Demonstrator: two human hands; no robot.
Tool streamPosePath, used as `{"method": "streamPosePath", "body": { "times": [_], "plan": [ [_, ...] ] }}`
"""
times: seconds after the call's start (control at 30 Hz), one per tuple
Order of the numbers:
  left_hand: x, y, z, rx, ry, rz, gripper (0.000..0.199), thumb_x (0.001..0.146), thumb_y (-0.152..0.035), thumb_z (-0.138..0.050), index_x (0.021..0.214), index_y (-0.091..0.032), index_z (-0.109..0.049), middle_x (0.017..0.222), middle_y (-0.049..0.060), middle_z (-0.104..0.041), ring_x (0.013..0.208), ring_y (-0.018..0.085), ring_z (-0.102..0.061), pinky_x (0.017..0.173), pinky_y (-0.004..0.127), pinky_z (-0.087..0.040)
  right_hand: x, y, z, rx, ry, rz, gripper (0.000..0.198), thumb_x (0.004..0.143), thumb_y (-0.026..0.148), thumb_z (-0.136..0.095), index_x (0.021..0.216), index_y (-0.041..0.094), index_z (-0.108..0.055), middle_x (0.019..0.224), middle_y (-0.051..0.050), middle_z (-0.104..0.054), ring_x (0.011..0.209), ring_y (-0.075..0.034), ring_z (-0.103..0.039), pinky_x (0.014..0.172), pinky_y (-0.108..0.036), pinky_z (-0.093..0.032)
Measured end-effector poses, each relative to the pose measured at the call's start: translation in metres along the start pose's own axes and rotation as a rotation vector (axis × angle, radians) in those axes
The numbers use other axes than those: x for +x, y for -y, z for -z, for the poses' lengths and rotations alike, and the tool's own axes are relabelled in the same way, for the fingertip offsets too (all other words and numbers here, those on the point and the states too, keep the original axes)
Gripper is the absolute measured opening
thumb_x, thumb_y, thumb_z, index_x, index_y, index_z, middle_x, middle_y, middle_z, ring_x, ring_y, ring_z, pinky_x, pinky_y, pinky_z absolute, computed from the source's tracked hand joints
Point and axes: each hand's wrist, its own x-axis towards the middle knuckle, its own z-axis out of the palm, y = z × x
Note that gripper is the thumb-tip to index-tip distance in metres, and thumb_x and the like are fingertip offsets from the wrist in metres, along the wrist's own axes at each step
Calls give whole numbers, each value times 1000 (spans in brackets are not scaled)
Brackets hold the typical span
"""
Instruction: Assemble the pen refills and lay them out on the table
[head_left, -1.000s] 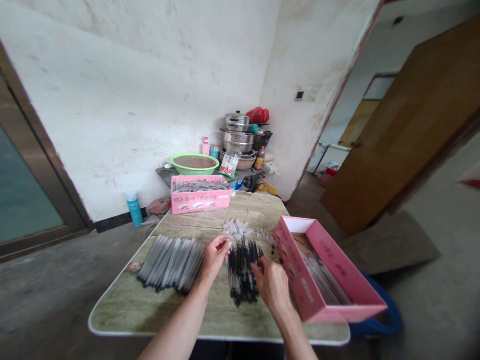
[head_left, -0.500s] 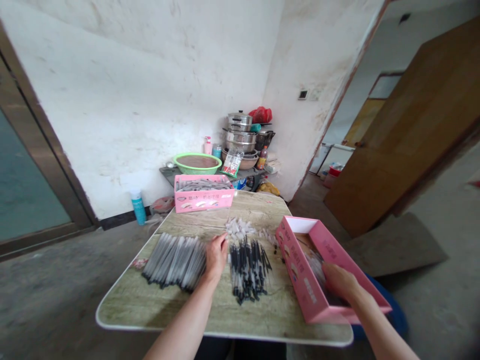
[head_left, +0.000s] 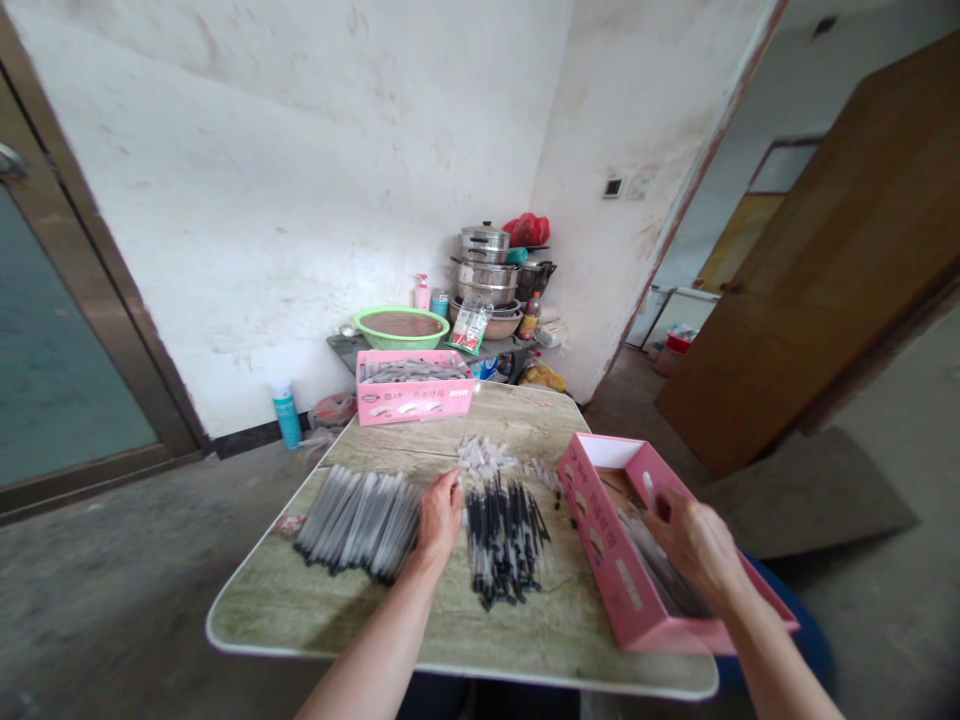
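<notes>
My left hand (head_left: 440, 512) rests on the table between two piles, fingers closed in a pinch; what they hold is too small to make out. To its left lies a row of translucent pen barrels (head_left: 356, 520) with black ends. On its other side are black pen refills (head_left: 506, 540), with small white pen parts (head_left: 484, 456) heaped behind them. My right hand (head_left: 694, 540) is over the right pink box (head_left: 619, 560), closed on a slim translucent pen (head_left: 649, 487) whose pale end sticks up past the fingers. More clear pens (head_left: 660, 565) lie inside that box.
Another pink box (head_left: 415, 404), full of pens, stands at the table's far edge. Behind it, a low shelf carries a green basin (head_left: 401, 330), stacked steel pots (head_left: 486, 265) and bottles. A blue spray can (head_left: 286, 415) is on the floor at left.
My right hand has risen from inside the right box, with a pen's pale end now showing at its fingers. My left hand stays in about the same place, still pinched.
</notes>
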Motion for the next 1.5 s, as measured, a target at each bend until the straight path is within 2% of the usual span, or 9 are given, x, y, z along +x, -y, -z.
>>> {"method": "streamPosePath", "body": {
  "times": [0.1, 0.2, 0.37, 0.47, 0.57, 0.63, 0.83, 1.2, 1.5],
  "plan": [
    [0, -2, 4, 9, 3, 18, 27, 85, -14, -45, 103, -16, -65, 99, 9, -70, 89, 19, -64, 82, 28, -45, -22, 35, 32, 454, -242, 80, 21, 81, 35, -50, 82, 17, -60, 63, -3, -65, 56, -18, -60, 53, -24, -39],
    [2, -5, 9, 30, 35, 12, 23, 86, -16, -45, 94, -17, -67, 90, 7, -71, 81, 18, -65, 76, 26, -44, -47, 81, 33, 879, -115, 172, 24, 86, 39, -47, 86, 18, -57, 61, 0, -62, 49, -14, -56, 44, -22, -37],
    [1, -11, 17, 80, 123, -7, 20, 82, -14, -49, 75, -17, -68, 69, 4, -67, 67, 16, -61, 66, 24, -39, -64, 134, -36, 1341, 299, 134, 32, 89, 49, -42, 90, 19, -51, 50, 5, -58, 29, -10, -46, 29, -18, -27],
    [-6, -15, 19, 99, 155, -16, 21, 83, -13, -48, 76, -17, -67, 70, 4, -66, 67, 15, -60, 66, 23, -38, -63, 141, -74, 1495, 352, 65, 39, 86, 53, -46, 100, 17, -51, 53, 3, -62, 28, -10, -47, 25, -16, -25],
    [-14, -18, 17, 109, 182, -29, 21, 84, -14, -48, 79, -18, -67, 74, 4, -66, 70, 15, -60, 68, 23, -39, -62, 139, -88, 1634, 380, 49, 48, 81, 48, -55, 116, 16, -48, 61, 1, -65, 33, -10, -51, 26, -15, -30],
    [-18, -19, 16, 120, 192, -30, 16, 82, -15, -51, 80, -17, -67, 77, 5, -66, 71, 16, -60, 69, 24, -39, -64, 138, -89, 1668, 379, 39, 50, 77, 44, -63, 117, 15, -51, 64, 0, -65, 36, -10, -52, 28, -15, -31],
    [-20, -18, 12, 146, 204, -13, 7, 76, -17, -59, 75, -16, -66, 75, 5, -63, 68, 16, -58, 67, 25, -38, -73, 137, -93, 1621, 248, -26, 31, 73, 43, -68, 86, 14, -66, 55, 3, -59, 35, -6, -43, 32, -17, -27],
    [-20, -16, 14, 79, 209, -3, 12, 75, -9, -55, 71, -18, -63, 71, 2, -63, 67, 14, -58, 65, 23, -38, -79, 136, -101, 1598, 150, -118, 39, 73, 43, -69, 97, 13, -68, 46, 5, -53, 34, -6, -33, 35, -19, -20],
    [-15, -14, 18, 60, 110, 30, 20, 80, -10, -47, 85, -18, -65, 78, 4, -68, 72, 16, -61, 70, 24, -41, -79, 134, -115, 1669, 83, -155, 39, 70, 42, -72, 97, 15, -69, 61, 2, -59, 43, -10, -48, 39, -20, -30]
  ]
}}
